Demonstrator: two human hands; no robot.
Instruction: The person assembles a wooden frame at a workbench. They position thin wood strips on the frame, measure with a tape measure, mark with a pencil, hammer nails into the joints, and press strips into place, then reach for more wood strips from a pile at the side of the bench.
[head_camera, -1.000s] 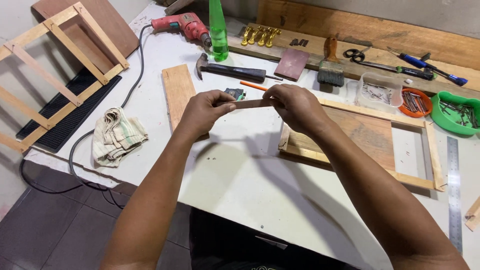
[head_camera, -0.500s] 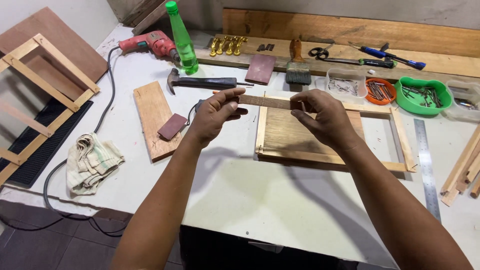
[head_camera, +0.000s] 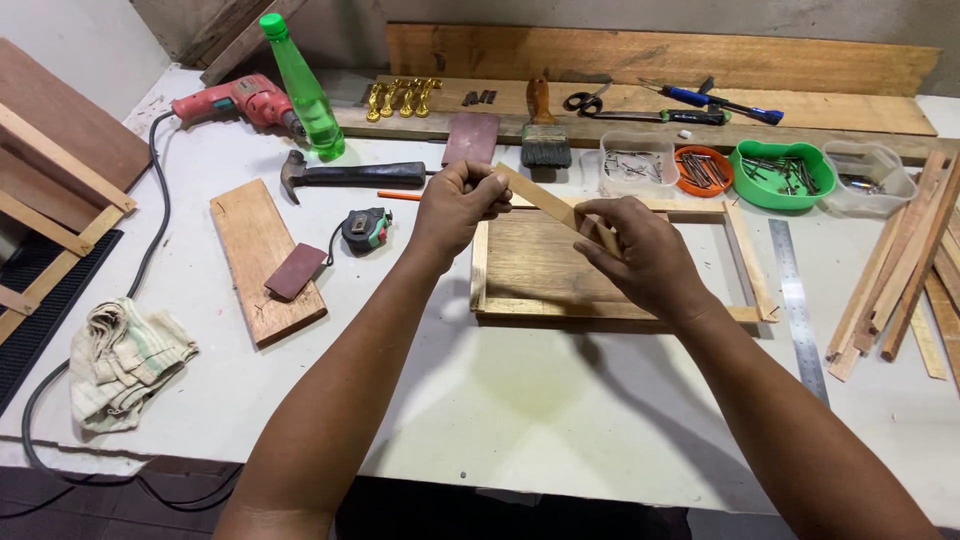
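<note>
Wooden strip (head_camera: 545, 197), above frame (head_camera: 745, 262) — hammer (head_camera: 350, 175), tape measure (head_camera: 365, 230)

Strip (head_camera: 545, 198) between my fingers: bare wood, matt, pale. Frame (head_camera: 745, 262) beneath: same unfinished wood, darker panel inside. Ruler (head_camera: 797, 300): dull metal; bottle (head_camera: 300, 85): glossy green plastic; rag (head_camera: 125, 360): rumpled cloth.

A woodworking shop, by every sign. White worktable (head_camera: 520, 420) crowded with tools: red power drill (head_camera: 235, 100) at the upper left, hammer (head_camera: 350, 175) and tape measure (head_camera: 366, 230) just below it, paintbrush (head_camera: 545, 135), scissors (head_camera: 583, 101) and screwdrivers (head_camera: 715, 105) along the top. Small tubs of nails (head_camera: 705, 168) at the upper right, steel ruler (head_camera: 797, 300) and a bundle of wood strips (head_camera: 900, 270) at the right edge. Half-built wooden frame (head_camera: 600, 270) in the centre, long planks (head_camera: 660, 58) against the back wall.
</note>
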